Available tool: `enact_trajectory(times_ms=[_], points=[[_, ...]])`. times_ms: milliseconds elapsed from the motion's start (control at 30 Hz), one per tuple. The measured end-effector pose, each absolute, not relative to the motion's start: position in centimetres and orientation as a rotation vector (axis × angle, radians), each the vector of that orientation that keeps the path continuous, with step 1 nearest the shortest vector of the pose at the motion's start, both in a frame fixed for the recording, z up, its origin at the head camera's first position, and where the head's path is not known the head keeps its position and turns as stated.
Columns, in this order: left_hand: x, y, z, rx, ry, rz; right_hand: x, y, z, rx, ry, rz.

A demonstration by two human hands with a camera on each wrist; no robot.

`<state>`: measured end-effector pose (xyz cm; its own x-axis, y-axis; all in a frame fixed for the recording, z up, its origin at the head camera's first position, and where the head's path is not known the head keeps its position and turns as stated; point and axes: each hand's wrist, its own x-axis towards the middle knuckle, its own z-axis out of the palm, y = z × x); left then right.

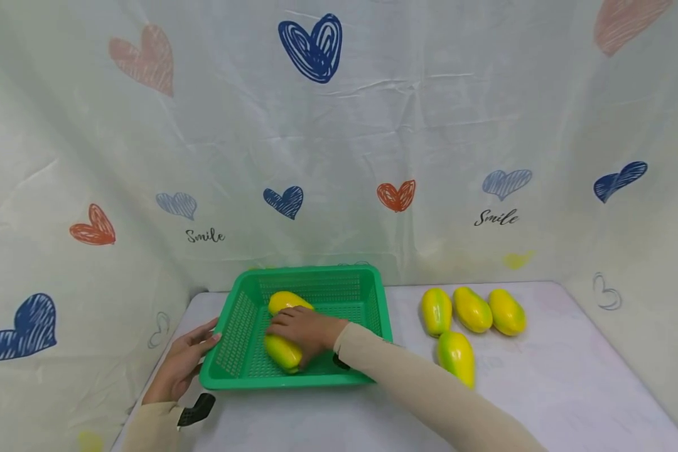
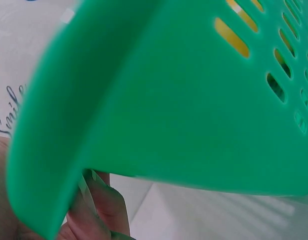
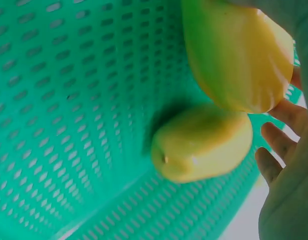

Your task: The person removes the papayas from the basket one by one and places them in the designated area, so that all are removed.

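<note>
A green plastic basket (image 1: 294,383) with slotted walls stands on the table. At its left side, my left hand (image 1: 183,361) holds the rim (image 2: 49,130), and its curled fingers (image 2: 111,202) show under the rim in the left wrist view. My right hand (image 1: 307,329) reaches inside and grips a yellow papaya (image 1: 282,353) with a green streak, from above. Behind that fruit lies a second papaya (image 1: 288,300) on the basket's floor, partly hidden by the hand in the head view. The right wrist view shows the gripped papaya (image 3: 238,55) overlapping the other papaya (image 3: 203,142).
Right of the basket, several more papayas lie on the white table (image 1: 548,376): three in a back row, such as the middle papaya (image 1: 473,309), and one papaya (image 1: 456,358) nearer, partly behind my right sleeve. A white curtain (image 1: 350,150) printed with hearts closes the back and sides.
</note>
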<state>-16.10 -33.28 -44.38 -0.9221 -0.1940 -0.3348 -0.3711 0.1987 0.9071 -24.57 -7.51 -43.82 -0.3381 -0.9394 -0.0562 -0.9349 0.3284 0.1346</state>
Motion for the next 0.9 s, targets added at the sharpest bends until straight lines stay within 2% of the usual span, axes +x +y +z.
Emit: enact_trajectory(times_ms=[500, 900], points=[[-16.2, -33.3, -44.4, -0.541, 2.34, 1.774, -24.3, 0.7, -39.9, 1.627, -2.513, 0.048], [-16.1, -33.4, -44.2, -0.547, 2.319, 1.774, -23.7, 7.4, -38.8, 1.508, -2.473, 0.253]])
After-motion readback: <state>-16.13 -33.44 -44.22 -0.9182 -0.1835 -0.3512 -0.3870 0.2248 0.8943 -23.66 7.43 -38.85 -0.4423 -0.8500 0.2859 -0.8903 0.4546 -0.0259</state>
